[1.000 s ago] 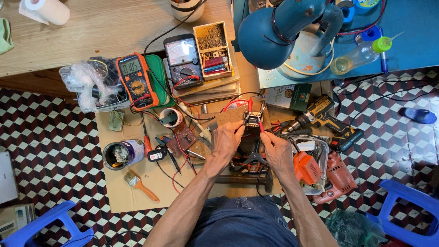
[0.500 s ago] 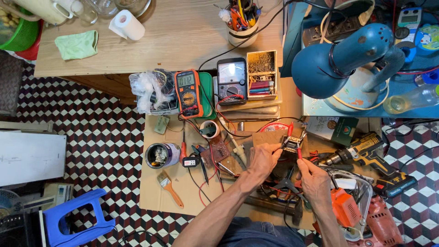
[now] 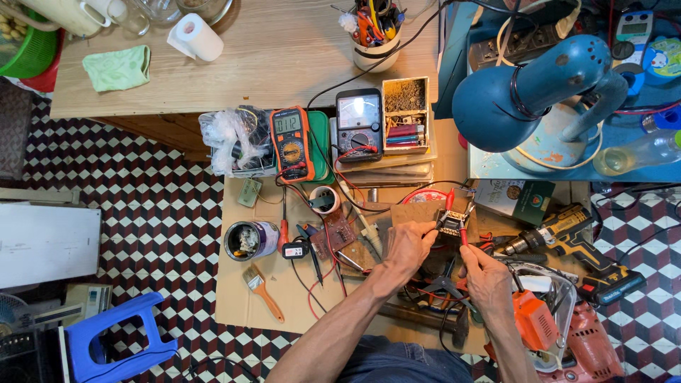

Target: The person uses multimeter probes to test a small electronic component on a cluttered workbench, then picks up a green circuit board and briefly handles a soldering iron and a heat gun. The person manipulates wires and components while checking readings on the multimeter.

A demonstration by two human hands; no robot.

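where the cardboard sheet (image 3: 397,312) covers the low bench, a small square electronic part (image 3: 451,222) sits between two hands, dark in the body with pale metal bits at its edges, held just above the sheet near a brown circuit board (image 3: 335,234). left hand (image 3: 407,245): fingers curled, tips pinching the part's near-left edge. right hand (image 3: 488,275): fingers closed round a red probe (image 3: 462,232), its tip touching the part's right side. a second red probe (image 3: 449,201) stands at the part's far edge. nearby: orange meter (image 3: 291,144), dial meter (image 3: 359,124), blue lamp (image 3: 528,89), yellow drill (image 3: 567,234), paintbrush (image 3: 262,291), tin can (image 3: 250,240).
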